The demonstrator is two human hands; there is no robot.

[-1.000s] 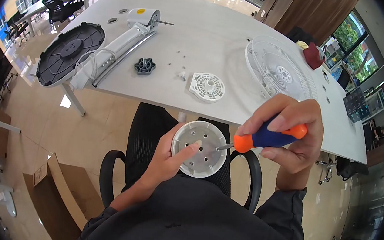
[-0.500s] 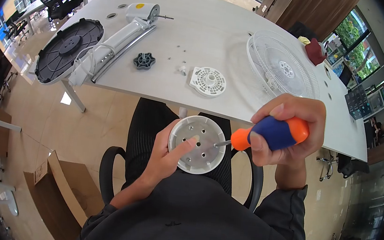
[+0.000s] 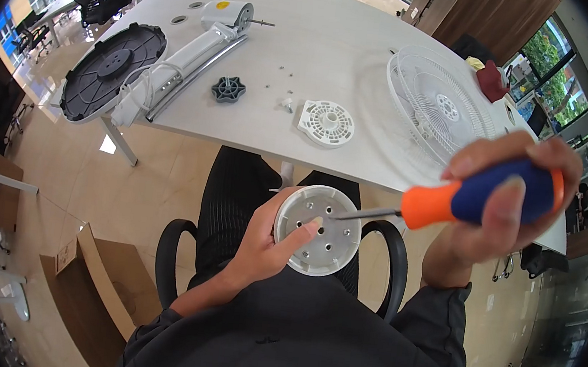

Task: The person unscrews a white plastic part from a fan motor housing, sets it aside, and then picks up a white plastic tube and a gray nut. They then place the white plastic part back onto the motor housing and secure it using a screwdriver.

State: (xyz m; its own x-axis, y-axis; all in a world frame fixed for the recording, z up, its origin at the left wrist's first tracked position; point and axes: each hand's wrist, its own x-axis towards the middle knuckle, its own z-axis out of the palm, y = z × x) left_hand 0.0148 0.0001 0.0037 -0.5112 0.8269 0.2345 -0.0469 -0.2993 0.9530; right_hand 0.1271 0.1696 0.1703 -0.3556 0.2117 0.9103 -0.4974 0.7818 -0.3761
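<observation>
My left hand [image 3: 275, 242] grips a round white plastic part [image 3: 322, 258] with a rim and several screw holes, holding it over my lap with the thumb pressed on its flat inside face. In my right hand [image 3: 503, 205] is a screwdriver [image 3: 479, 196] with an orange and blue handle, the fingers wrapped round it. Its metal shank points left, and the tip overlaps the face of the white part in this view. On the table ahead lie a white slotted plate [image 3: 327, 124], a dark knob [image 3: 228, 90] and several small screws.
The white table [image 3: 301, 48] carries a dark round base [image 3: 114, 71], a white pole [image 3: 184, 64], a motor housing [image 3: 227, 15] and a wire fan guard [image 3: 435, 98]. A cardboard box [image 3: 93, 284] sits on the floor at left. Chair armrests [image 3: 171, 260] flank my lap.
My right hand has drawn the screwdriver up and to the right, nearer the camera. The white part and my left hand have shifted slightly right in view.
</observation>
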